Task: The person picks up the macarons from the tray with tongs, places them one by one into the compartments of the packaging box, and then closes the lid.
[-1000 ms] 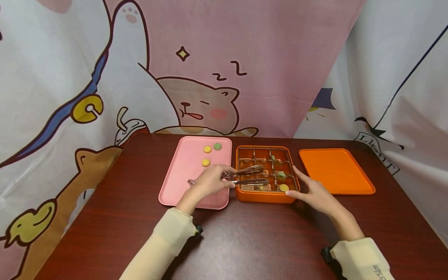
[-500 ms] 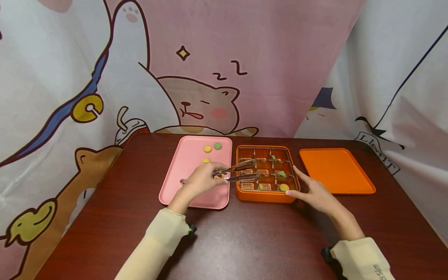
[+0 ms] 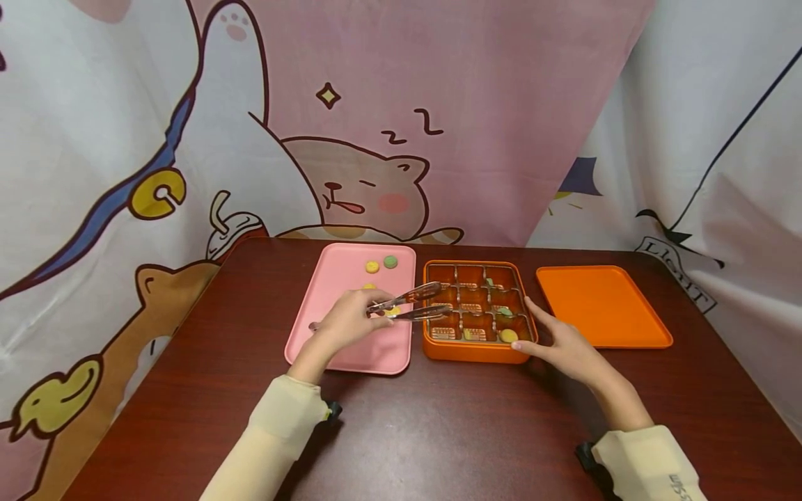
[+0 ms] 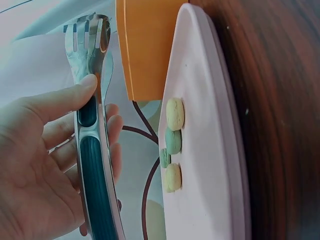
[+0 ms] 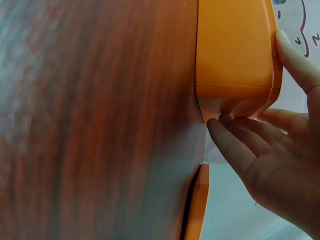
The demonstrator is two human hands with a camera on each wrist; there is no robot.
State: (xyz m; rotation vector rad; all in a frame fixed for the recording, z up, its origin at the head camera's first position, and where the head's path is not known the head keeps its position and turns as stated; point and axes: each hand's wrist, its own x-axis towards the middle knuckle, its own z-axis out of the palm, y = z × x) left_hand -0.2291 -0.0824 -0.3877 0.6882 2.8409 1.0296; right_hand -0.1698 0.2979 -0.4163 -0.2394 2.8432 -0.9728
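Pinching the silver metal tongs with dark handle inlays (image 3: 421, 292), your left hand (image 3: 341, 316), in the head view, is over the rectangular pink plastic-looking tray (image 3: 313, 313). The tongs' long axis runs sideways, arms apart, tips pointing right over the left compartments of the orange, nine-compartment box (image 3: 476, 353). Small round yellow and green macarons (image 3: 372, 266) lie on the tray, farther away from you than your left hand, which is the nearer one. Your right hand (image 3: 560, 344) is at the box's near right corner; a flat orange lid (image 3: 604, 306) lies beyond it. The dark reddish wood-grain table (image 3: 438, 431) backs onto a cartoon-printed curtain (image 3: 489, 139).

In the left wrist view, thumb and fingers hold the handles; two yellow and two green macarons show, apart from the tongs.

In the right wrist view, spread, nearly straight fingers touch the box's side, thumb at its upper edge.
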